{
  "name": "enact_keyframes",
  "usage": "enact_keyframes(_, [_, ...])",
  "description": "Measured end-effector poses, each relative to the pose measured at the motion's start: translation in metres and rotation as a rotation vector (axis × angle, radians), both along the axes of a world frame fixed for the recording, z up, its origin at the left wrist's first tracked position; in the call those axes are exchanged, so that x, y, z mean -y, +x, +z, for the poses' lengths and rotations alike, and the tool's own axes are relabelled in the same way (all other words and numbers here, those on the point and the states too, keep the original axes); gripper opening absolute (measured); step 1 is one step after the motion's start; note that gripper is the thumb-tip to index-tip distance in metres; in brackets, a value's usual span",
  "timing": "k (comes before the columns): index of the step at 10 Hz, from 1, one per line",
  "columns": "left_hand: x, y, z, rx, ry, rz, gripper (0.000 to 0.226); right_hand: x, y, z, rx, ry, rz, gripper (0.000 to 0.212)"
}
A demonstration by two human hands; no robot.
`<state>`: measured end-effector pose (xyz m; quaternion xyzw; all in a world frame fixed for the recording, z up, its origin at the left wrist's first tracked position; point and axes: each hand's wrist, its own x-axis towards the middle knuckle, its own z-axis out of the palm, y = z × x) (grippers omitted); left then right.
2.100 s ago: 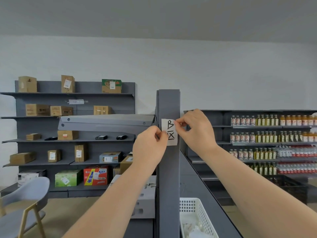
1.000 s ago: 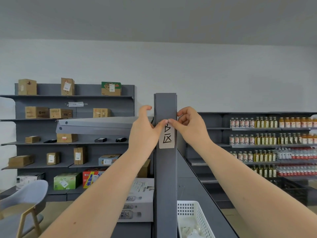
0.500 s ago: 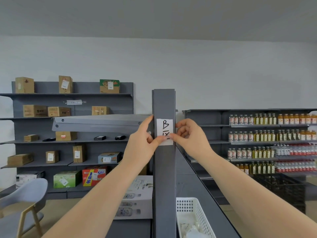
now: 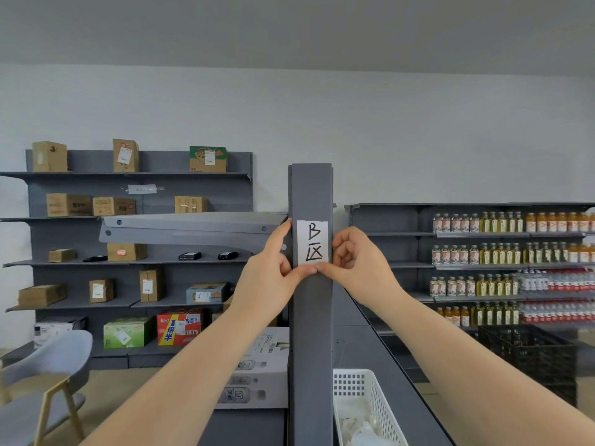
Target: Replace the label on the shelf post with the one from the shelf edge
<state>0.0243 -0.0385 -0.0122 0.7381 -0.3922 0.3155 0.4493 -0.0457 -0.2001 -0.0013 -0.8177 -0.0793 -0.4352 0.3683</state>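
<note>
A white label (image 4: 312,242) marked "B 区" lies flat on the grey shelf post (image 4: 311,317). The left hand (image 4: 269,278) and right hand (image 4: 357,265) press thumbs against its bottom edge, other fingers loosely curled.

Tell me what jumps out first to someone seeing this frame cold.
The white label with a handwritten "B" and a character under it, stuck on the grey shelf post dead centre. The left hand and right hand flank it, thumbs meeting at its bottom edge. After that, the rows of bottles on the shelves at right.
</note>
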Motion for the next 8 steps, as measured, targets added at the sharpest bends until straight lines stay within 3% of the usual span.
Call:
enact_keyframes(4, [-0.005,0.007,-0.001,-0.033,0.097,-0.065,0.078,0.004,-0.005,0.005,-0.096,-0.029,0.045,0.024])
enact_keyframes(8, [-0.010,-0.007,-0.004,-0.119,0.073,-0.038,0.076,0.004,-0.014,-0.004,-0.071,0.120,0.069,0.022])
